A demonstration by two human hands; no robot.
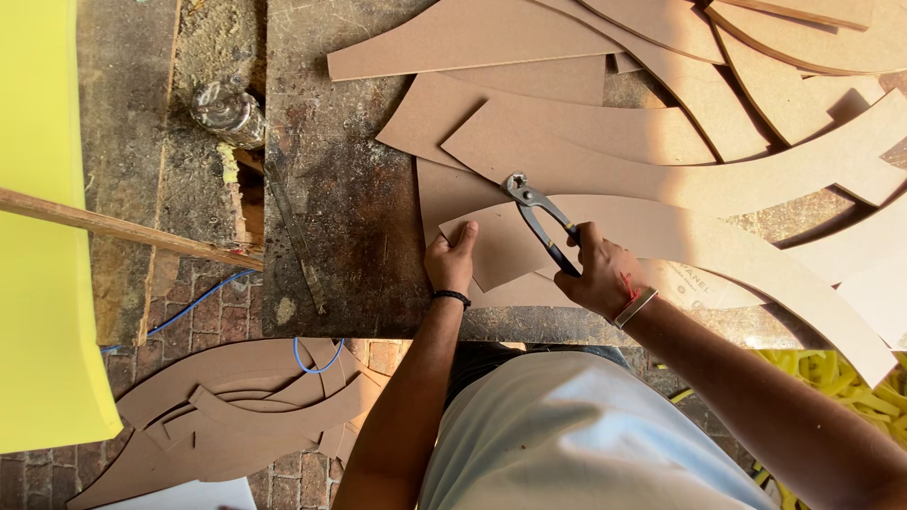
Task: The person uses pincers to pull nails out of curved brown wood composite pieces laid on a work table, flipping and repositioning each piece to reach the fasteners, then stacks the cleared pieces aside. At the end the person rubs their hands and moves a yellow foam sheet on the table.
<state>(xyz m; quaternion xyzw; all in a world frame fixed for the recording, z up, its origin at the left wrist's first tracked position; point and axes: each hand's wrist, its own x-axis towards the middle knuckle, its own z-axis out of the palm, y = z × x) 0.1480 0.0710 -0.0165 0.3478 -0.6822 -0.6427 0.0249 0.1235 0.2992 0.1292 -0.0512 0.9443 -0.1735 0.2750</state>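
My right hand [601,274] grips the dark handles of a pair of metal pincers [531,206], whose jaws rest on a curved brown board piece [661,161]. My left hand [452,260] lies flat on the near end of another curved brown board piece [680,241], pressing it onto the dark worn workbench [350,208]. A black band is on my left wrist, a metal bangle and red thread on my right.
Several more curved board cut-outs [784,85] are stacked across the bench's far right. A glass jar [227,111] stands at the bench's left edge. A wooden stick [123,229] crosses a yellow sheet [38,236]. More cut-outs [236,401] lie on the brick floor.
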